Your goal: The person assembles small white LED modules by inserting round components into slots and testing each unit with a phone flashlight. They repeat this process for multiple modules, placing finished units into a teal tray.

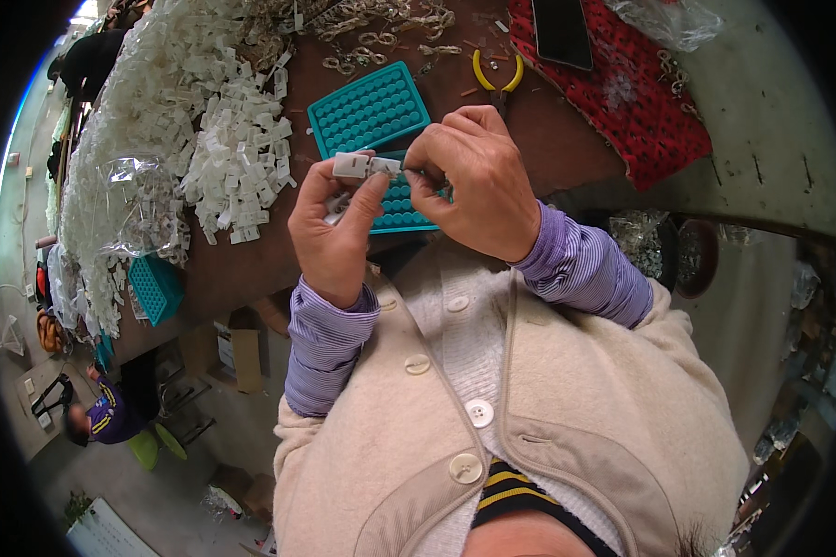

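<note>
My left hand (pixel 333 237) pinches a few small white plastic cards (pixel 351 165) with slots in them, held up between thumb and fingers. Against the card edge, the closed fingertips of my right hand (pixel 478 181) meet at a tiny thing too small to name. Right below both hands lies a teal tray (pixel 404 206) with rows of round cells, partly covered by them. A second teal tray (pixel 370 107) of the same kind sits just beyond it.
A big heap of white plastic cards (pixel 237 158) spreads on the left, a teal basket (pixel 156 290) at its near edge. Yellow-handled pliers (pixel 498 79), metal chain pieces (pixel 376 39) and a phone (pixel 563 32) on red cloth (pixel 622 102) lie farther off. Another person (pixel 111 408) sits at far left.
</note>
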Tool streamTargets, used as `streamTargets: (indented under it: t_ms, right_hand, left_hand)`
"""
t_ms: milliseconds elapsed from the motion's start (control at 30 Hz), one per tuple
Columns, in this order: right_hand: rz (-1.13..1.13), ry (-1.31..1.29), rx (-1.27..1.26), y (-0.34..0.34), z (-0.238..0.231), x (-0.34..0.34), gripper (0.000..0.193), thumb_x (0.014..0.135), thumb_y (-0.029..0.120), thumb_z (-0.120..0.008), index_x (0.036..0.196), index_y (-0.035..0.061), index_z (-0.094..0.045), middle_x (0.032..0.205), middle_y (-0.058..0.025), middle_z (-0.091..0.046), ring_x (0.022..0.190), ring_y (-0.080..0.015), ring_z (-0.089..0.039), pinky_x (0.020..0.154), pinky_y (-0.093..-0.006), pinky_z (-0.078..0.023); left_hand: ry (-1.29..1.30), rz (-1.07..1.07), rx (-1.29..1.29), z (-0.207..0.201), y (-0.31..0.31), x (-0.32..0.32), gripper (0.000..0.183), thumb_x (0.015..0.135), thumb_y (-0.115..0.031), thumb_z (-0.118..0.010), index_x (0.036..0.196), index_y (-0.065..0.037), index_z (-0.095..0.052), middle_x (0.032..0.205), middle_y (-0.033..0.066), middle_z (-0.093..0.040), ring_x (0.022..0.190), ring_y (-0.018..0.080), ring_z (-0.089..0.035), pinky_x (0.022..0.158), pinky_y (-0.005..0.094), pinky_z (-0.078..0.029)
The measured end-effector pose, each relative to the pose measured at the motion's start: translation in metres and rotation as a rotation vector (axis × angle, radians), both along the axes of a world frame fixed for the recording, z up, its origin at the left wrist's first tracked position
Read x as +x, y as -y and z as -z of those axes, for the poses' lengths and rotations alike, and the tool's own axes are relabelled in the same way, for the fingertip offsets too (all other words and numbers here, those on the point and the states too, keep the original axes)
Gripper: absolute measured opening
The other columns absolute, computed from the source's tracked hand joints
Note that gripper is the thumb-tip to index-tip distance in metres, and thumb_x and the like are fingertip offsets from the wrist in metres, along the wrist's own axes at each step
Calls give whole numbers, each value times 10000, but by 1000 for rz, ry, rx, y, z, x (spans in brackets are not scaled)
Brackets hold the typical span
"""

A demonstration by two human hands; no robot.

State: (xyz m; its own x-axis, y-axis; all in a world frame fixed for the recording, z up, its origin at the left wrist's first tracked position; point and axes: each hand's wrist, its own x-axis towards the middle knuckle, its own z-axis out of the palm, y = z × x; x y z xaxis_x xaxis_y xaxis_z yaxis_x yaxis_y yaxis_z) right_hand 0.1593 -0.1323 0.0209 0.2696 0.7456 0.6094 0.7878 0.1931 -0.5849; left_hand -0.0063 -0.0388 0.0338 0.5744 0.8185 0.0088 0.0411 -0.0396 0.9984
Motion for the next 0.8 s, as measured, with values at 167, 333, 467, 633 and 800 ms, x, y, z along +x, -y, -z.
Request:
streamTargets:
  t_ms: [167, 333, 467, 633, 800]
  right_hand:
    - [-39, -109, -97, 0, 6, -6, 141, 797, 71, -755, 867, 85, -633, 776, -43, -685, 786, -235, -681, 919, -421, -471]
    - [-8, -37, 85, -10, 7, -14, 152, 819, 100, -775, 895, 70, -647, 837, -48, -673, 826, -252, -678, 1009, -449, -468]
    - [-131, 130, 133, -17, 6, -14, 211, 798, 125, -822, 939, 72, -675, 913, -52, -661, 901, -265, -676, 1060, -472, -461]
    - [-216, 195, 32, -31, 5, -16, 311, 749, 157, -874, 1002, 87, -706, 999, -67, -670, 1016, -291, -663, 1022, -465, -482]
    - [-152, 311, -177, -91, 9, 27, 936, 696, 382, -939, 1500, 143, -523, 1354, -148, -614, 1303, -368, -562, 1128, -511, -414]
  left_hand:
    - [2, -1, -354, -2, -4, -8, 198, 989, -160, -783, 1138, -49, -715, 930, 7, -715, 712, 14, -590, 507, 165, -391]
    - [113, -3, -446, 10, -9, -14, 165, 1009, -199, -761, 1099, -68, -717, 896, 5, -708, 662, 6, -569, 465, 161, -358]
    - [55, 43, -396, 13, -10, -24, 208, 1016, -195, -750, 1174, -67, -705, 903, -8, -698, 681, 12, -582, 466, 155, -365]
    - [137, 9, -501, 23, -14, -36, 292, 1034, -194, -721, 1280, -47, -662, 973, 13, -716, 677, 18, -575, 455, 157, -371]
    - [460, -136, -592, 40, -51, -62, 277, 1083, -153, -629, 1321, -11, -628, 1178, 189, -755, 670, 45, -607, 403, 156, -384]
